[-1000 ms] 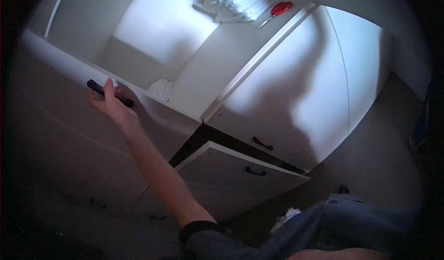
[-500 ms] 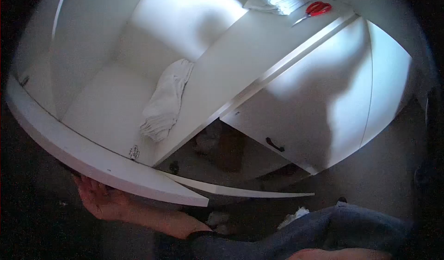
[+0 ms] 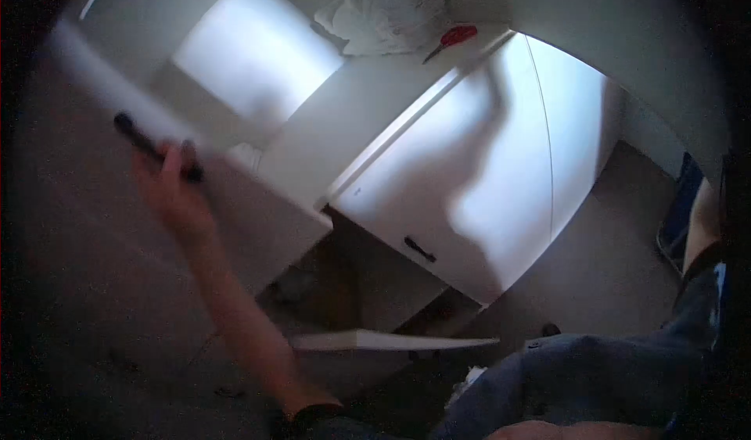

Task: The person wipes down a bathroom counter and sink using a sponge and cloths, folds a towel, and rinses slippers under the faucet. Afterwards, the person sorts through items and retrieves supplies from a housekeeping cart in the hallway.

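Note:
My left hand [image 3: 174,186] is closed around the black handle [image 3: 156,147] on the outer face of a white cabinet door [image 3: 242,213]. The door stands partly across the compartment, and its face is blurred by motion. Just past its top edge shows a small part of a folded white cloth [image 3: 246,156]; the rest is hidden. My right forearm [image 3: 702,225], in a dark sleeve, is at the right edge, with its hand outside the view.
Red-handled scissors [image 3: 454,39] and a heap of white cloth [image 3: 383,14] lie on the white top surface. A closed white door [image 3: 469,182] has a black handle [image 3: 420,249]. Below, another door [image 3: 391,340] stands open before a dark compartment.
The cabinet door has swung up towards the compartment, covering most of the folded cloth. My left hand has risen with it, its grip on the handle now visible. The view has shifted.

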A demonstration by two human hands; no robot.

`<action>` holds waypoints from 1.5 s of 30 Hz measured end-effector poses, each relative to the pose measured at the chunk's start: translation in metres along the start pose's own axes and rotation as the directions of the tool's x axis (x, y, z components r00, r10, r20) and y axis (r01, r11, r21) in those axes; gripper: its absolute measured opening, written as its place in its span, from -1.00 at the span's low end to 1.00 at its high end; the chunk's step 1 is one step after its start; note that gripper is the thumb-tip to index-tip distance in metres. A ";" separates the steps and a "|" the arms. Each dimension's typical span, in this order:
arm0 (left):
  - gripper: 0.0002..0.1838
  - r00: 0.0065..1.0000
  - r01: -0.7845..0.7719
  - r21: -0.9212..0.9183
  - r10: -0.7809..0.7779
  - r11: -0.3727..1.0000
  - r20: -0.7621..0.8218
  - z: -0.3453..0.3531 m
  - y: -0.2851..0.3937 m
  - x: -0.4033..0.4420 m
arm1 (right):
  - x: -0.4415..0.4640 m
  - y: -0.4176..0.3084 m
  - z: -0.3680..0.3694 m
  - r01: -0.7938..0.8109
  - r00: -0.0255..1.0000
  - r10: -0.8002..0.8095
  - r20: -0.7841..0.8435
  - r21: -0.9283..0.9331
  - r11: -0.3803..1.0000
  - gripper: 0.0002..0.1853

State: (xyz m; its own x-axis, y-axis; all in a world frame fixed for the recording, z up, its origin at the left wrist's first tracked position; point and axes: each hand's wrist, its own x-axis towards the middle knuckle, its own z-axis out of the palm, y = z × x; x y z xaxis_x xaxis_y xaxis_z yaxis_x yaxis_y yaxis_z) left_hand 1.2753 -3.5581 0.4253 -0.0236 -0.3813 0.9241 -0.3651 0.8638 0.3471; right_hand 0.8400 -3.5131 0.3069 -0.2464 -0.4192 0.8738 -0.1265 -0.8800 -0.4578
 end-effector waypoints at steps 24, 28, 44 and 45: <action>-0.58 0.958 -0.046 -0.345 0.140 0.937 0.251 0.101 0.015 -0.374 | -0.152 -0.022 0.111 -0.464 0.867 0.300 0.398 0.428 0.776 -0.69; -0.52 0.621 0.613 -0.331 -0.179 0.717 0.763 0.200 0.027 -0.439 | -0.285 -0.036 -0.005 -0.770 0.631 0.753 0.188 0.273 0.577 -0.56; -0.48 -0.276 0.925 -0.100 0.829 0.367 0.486 0.434 0.231 -0.528 | -0.436 -0.158 -0.134 -0.350 0.116 0.087 -0.990 0.041 0.936 -0.60; -0.48 -0.268 0.925 -0.125 0.848 0.360 0.456 0.441 0.235 -0.541 | -0.434 -0.160 -0.133 -0.332 0.025 0.017 -1.000 0.008 0.943 -0.64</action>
State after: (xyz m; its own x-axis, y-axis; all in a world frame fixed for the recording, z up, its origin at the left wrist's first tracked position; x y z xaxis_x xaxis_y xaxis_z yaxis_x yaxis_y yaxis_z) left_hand 0.7922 -3.2937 -0.0638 -0.7280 0.6851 -0.0263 -0.0370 -0.0009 0.9993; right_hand 0.8396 -3.1605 -0.0205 -0.9686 0.1982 -0.1499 -0.0301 -0.6925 -0.7208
